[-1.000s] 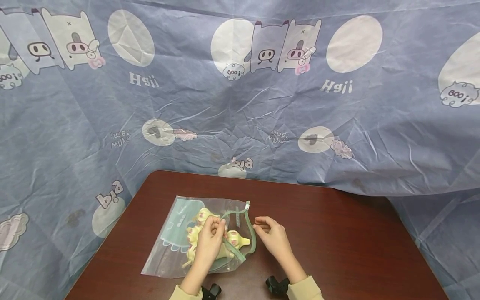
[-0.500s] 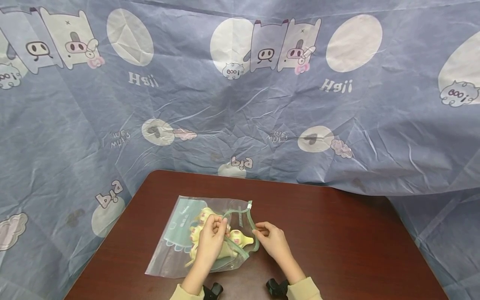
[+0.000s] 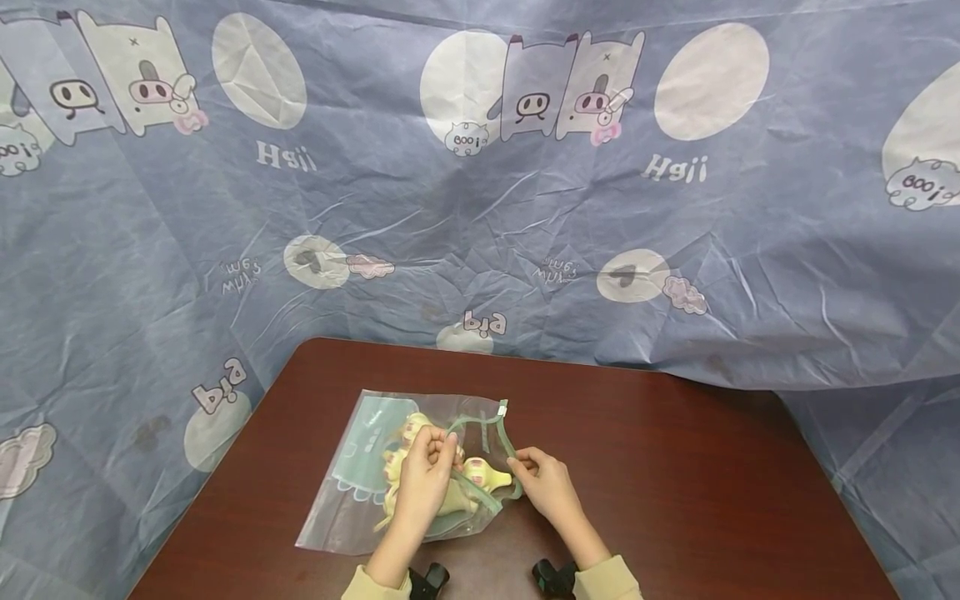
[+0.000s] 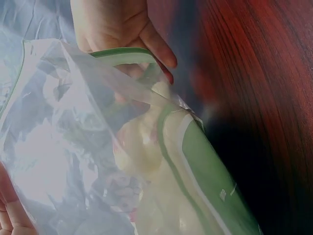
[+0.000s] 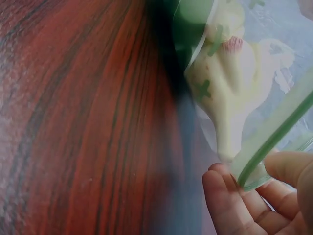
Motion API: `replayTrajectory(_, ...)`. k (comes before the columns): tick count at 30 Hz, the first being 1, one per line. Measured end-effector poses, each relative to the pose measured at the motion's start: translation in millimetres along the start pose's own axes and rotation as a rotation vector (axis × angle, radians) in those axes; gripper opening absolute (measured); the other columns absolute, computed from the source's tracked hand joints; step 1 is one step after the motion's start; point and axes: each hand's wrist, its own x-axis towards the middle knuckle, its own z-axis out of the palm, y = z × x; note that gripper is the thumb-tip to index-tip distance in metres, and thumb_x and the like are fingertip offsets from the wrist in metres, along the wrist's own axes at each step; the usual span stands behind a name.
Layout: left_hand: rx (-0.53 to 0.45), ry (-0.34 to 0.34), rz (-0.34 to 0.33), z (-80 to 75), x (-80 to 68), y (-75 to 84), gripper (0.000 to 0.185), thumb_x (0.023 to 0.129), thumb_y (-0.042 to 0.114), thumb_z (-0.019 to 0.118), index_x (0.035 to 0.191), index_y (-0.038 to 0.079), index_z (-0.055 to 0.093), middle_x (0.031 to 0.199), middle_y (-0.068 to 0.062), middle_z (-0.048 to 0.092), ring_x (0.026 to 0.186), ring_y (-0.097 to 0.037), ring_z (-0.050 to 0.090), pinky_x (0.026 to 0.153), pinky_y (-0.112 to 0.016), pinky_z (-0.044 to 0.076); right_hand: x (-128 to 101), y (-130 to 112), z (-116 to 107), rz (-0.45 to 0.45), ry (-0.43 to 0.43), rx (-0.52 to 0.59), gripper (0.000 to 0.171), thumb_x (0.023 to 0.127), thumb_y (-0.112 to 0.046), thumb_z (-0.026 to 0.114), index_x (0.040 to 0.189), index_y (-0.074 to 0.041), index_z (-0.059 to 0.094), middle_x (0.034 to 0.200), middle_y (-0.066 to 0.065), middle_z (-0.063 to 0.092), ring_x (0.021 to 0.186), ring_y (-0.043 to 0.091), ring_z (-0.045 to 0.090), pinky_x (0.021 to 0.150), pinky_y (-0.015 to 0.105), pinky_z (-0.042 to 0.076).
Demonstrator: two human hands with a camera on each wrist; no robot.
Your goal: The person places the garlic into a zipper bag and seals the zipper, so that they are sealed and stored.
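A clear zip bag point(image 3: 330, 521) with green zip strips lies on the table, its mouth spread apart toward the right. Several pale yellow garlic bulbs point(image 3: 480, 473) are inside; one points its stem at the mouth. My left hand point(image 3: 427, 475) pinches the near-left side of the bag's rim and covers part of the bulbs. At the right side of the mouth, my right hand point(image 3: 546, 483) holds the other zip edge between thumb and fingers. The right wrist view shows that green zip strip point(image 5: 274, 139) at the fingertips, beside a bulb's stem point(image 5: 229, 137).
A white slider point(image 3: 502, 408) sits at the far corner of the bag's mouth. The dark red wooden table point(image 3: 675, 483) extends to the right. Behind and at both sides hangs a blue printed cloth point(image 3: 420, 208). Black wrist mounts point(image 3: 553, 577) show below the hands.
My right hand has come from just off the bag's mouth to its rim and now pinches it. The bag has shifted slightly right. My left hand keeps its pinch.
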Motion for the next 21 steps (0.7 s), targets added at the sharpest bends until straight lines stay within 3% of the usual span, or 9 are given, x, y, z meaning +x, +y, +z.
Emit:
replayTrajectory(7,0.015,-0.017,0.014,1.4,-0.8,-1.0,0.019,0.099,0.020,0.059,0.092,0.002,0.055,0.074,-0.014,0.064,0.062,-0.010,0.062,0.057,-0.017,0.045,1,1,-1,0.013,0.007,0.049,0.010,0.094,-0.015,0.066,0.090,-0.006,0.068,0.077,0.002,0.072,0.064,0.010,0.066,0.055,0.019,0.044)
replayTrajectory(16,0.051,-0.042,-0.003,5.0,-3.3,-5.8,0.021,0.099,0.025,0.060,0.093,0.005,0.056,0.070,-0.010,0.063,0.058,-0.005,0.058,0.055,-0.017,0.044,0,-5,-6,0.034,0.005,0.069,0.015,0.096,-0.021,0.064,0.094,-0.006,0.069,0.080,0.002,0.075,0.079,0.017,0.072,0.066,0.026,0.051)
replayTrajectory(21,0.079,-0.088,-0.004,8.4,-5.9,-9.7,0.023,0.100,0.026,0.058,0.096,0.004,0.055,0.072,-0.009,0.063,0.060,-0.008,0.061,0.056,-0.018,0.048,1,-9,-8,0.076,-0.001,0.133,0.018,0.097,-0.022,0.064,0.096,-0.005,0.069,0.082,0.004,0.075,0.072,0.015,0.072,0.065,0.026,0.054)
